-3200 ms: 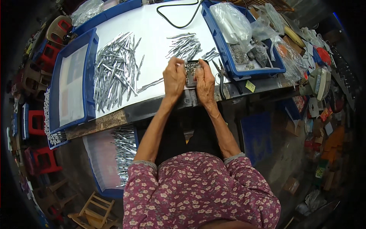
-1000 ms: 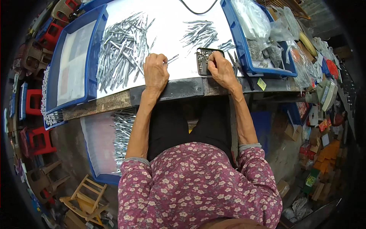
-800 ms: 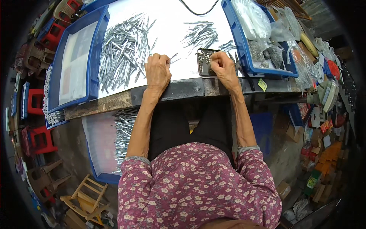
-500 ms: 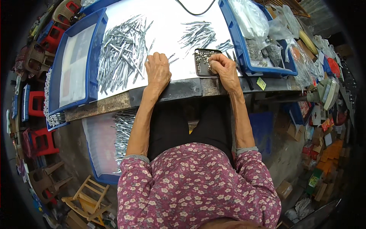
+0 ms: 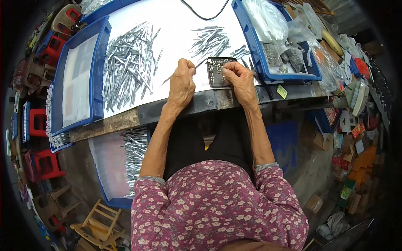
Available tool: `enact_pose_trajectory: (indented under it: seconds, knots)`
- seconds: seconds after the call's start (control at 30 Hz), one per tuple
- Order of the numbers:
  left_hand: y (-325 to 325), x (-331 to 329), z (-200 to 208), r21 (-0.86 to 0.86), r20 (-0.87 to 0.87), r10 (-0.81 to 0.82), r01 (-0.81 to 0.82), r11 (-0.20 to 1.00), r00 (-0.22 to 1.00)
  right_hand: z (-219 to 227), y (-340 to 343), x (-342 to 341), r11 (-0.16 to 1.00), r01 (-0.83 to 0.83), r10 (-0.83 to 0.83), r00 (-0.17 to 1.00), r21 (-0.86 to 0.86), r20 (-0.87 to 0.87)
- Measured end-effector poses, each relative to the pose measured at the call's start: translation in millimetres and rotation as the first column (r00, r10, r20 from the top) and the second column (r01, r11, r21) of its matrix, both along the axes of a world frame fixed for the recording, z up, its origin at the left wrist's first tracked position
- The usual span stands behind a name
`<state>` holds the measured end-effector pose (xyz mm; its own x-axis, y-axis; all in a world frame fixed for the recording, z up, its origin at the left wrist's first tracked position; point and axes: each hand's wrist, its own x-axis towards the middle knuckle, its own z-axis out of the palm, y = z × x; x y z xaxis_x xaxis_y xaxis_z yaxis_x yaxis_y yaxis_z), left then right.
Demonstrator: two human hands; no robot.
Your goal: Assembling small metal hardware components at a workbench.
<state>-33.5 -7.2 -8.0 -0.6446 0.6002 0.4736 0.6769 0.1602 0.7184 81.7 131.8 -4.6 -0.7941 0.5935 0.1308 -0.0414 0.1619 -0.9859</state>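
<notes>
Nearest, a maroon floral top is worn with dark trousers. At the near left, a wooden chair is seen, and farther in, a low blue tray is partly hidden beneath the table; metal rods are laid along its right side. A yellow tag is seen at the table's near edge, toward the right.

Just past that edge, a slender metal strip is pinched in the grip of the left hand, and is held slantwise above a white sheet, its ends showing on both sides of the fist. To the right, the right hand is held over a dark tray, in which small shiny pieces are scattered. Its thumb and forefinger are drawn close together; whether a piece is pinched by that grip cannot be told. Beside it on the right, a dark-handled tool is laid.

Farther left, a large heap of strips is flanked by a blue bin. Beyond the dark tray, a smaller heap is spread. At the far right, plastic bags are held in a blue crate; at the far middle, a black cable is looped.
</notes>
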Motion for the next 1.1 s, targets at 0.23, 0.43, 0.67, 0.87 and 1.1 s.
enact_pose_trajectory:
  seconds: [0.23, 0.43, 0.67, 0.87, 1.1]
  knots:
    - [12.8, 24.5, 2.3, 0.182, 0.560, -0.268, 0.200, 0.963, 0.784, 3.8, -2.6, -3.3, 0.974, -0.016, -0.034, 0.976, -0.227, -0.214]
    - [19.4, 34.7, 1.5, 0.144, 0.634, -0.297, 0.269, 0.952, 0.714, 0.3, -4.5, -4.7, 0.994, 0.111, -0.112, 0.977, -0.019, -0.181]
    - [25.1, 41.0, -6.7, 0.241, 0.676, -0.341, 0.242, 0.940, 0.653, -3.2, -5.2, -3.0, 0.966, 0.220, -0.200, 0.968, 0.133, -0.149]
    - [28.8, 49.0, -5.3, 0.271, 0.648, -0.311, 0.171, 0.947, 0.695, -2.1, -10.4, -8.3, 0.928, 0.301, -0.264, 0.947, 0.219, -0.181]
    - [27.1, 44.5, -3.8, 0.265, 0.650, -0.305, 0.168, 0.949, 0.696, -0.7, -9.2, -9.6, 0.951, 0.284, -0.258, 0.948, 0.127, -0.187]
